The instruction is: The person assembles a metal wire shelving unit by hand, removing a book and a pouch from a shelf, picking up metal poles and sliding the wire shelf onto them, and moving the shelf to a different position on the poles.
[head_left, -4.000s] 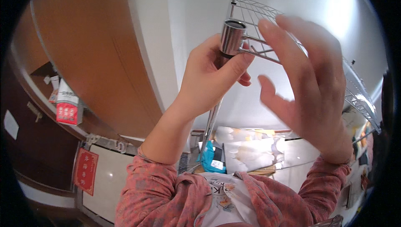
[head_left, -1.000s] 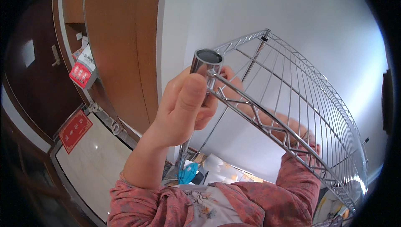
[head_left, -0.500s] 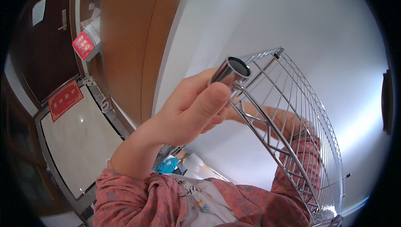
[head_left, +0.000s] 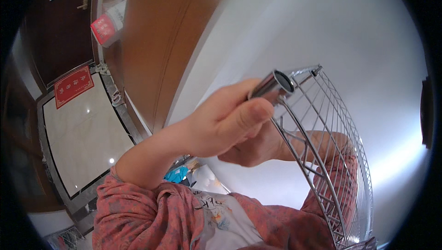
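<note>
Here the left hand [head_left: 221,123] clamps a smooth, likely slippery metal pole [head_left: 272,86]; the right hand [head_left: 262,146] steadies the stiff, light-looking wire shelf [head_left: 322,158] near its corner, its grip hidden.

A: Position of metal pole [head_left: 271,86]?
B: Clasped in left hand [head_left: 228,123], at corner of wire shelf [head_left: 331,158].
A: Right hand [head_left: 258,146]?
B: Just behind left hand, beneath pole, against shelf.

Your left hand [head_left: 225,121] wraps the metal pole [head_left: 271,86], hiding everything below its open end. Your right hand [head_left: 271,146] sits half-hidden behind it and the wire shelf [head_left: 331,158]; that shelf runs off the bottom edge.
</note>
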The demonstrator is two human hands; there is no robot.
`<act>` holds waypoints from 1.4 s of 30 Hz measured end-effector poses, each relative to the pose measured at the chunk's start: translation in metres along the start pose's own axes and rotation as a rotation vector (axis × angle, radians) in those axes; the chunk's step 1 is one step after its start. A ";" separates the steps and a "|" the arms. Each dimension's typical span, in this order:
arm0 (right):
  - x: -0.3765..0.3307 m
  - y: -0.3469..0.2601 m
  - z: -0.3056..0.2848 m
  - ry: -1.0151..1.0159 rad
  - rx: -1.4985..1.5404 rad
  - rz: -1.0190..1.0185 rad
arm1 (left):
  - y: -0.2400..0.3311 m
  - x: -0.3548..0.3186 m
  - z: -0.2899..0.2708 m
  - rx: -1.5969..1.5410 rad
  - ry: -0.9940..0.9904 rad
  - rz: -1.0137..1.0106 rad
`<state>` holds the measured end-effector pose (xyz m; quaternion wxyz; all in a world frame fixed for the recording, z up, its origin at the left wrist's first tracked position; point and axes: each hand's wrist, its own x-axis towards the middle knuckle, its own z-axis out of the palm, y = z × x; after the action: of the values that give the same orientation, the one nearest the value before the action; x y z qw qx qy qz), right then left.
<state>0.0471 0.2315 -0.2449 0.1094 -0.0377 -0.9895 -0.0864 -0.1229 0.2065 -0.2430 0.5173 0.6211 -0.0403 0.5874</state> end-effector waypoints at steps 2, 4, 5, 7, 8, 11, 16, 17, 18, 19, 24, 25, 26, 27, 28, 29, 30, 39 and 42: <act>0.006 0.007 -0.009 0.026 0.000 0.045 | 0.014 0.001 0.003 -0.002 -0.060 -0.061; 0.007 0.012 -0.017 0.047 -0.019 0.066 | 0.017 -0.001 0.003 -0.004 -0.091 -0.129; 0.009 0.018 -0.021 0.053 -0.038 0.076 | 0.015 -0.001 0.003 0.032 -0.079 -0.093; 0.015 0.030 -0.025 0.058 -0.084 0.095 | 0.012 -0.001 0.003 0.105 -0.054 -0.016; 0.017 0.036 -0.027 0.055 -0.114 0.112 | 0.011 -0.003 0.004 0.104 -0.042 -0.003; 0.021 0.057 -0.033 0.023 -0.239 0.172 | 0.013 -0.007 0.006 0.099 -0.015 -0.041; 0.015 0.115 -0.032 -0.111 -0.573 0.380 | 0.020 -0.014 0.004 0.085 0.010 -0.210; 0.001 0.135 -0.025 -0.095 -0.582 0.430 | 0.021 -0.015 0.004 0.088 0.021 -0.213; -0.016 0.156 -0.021 -0.070 -0.656 0.423 | 0.021 -0.016 0.005 0.098 0.035 -0.208; -0.037 0.176 -0.019 -0.042 -0.730 0.416 | 0.022 -0.017 0.009 0.112 0.046 -0.204; -0.105 0.195 -0.035 -0.176 -0.918 0.543 | 0.023 -0.018 0.013 0.103 0.076 -0.147; -0.098 0.196 -0.033 -0.206 -0.923 0.530 | 0.024 -0.017 0.012 0.119 0.084 -0.142; -0.092 0.197 -0.031 -0.237 -0.929 0.519 | 0.024 -0.016 0.012 0.131 0.095 -0.131; -0.088 0.197 -0.031 -0.269 -0.956 0.471 | 0.023 -0.016 0.011 0.141 0.111 -0.122; -0.082 0.199 -0.029 -0.247 -0.938 0.450 | 0.022 -0.015 0.011 0.149 0.133 -0.105; -0.074 0.202 -0.025 -0.221 -0.918 0.426 | 0.021 -0.015 0.010 0.165 0.145 -0.092; -0.056 0.210 -0.022 -0.189 -0.901 0.379 | 0.026 -0.015 0.005 0.189 0.171 -0.068; -0.079 0.174 -0.027 0.005 -0.826 0.543 | 0.019 -0.012 0.010 0.208 0.026 0.032; -0.029 0.186 0.006 -0.030 -0.654 0.463 | 0.023 -0.011 0.006 0.296 0.122 -0.009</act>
<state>0.0917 0.4140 -0.2273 0.0937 -0.2938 -0.8767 -0.3692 -0.1376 0.1857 -0.2362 0.4241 0.6539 0.0810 0.6213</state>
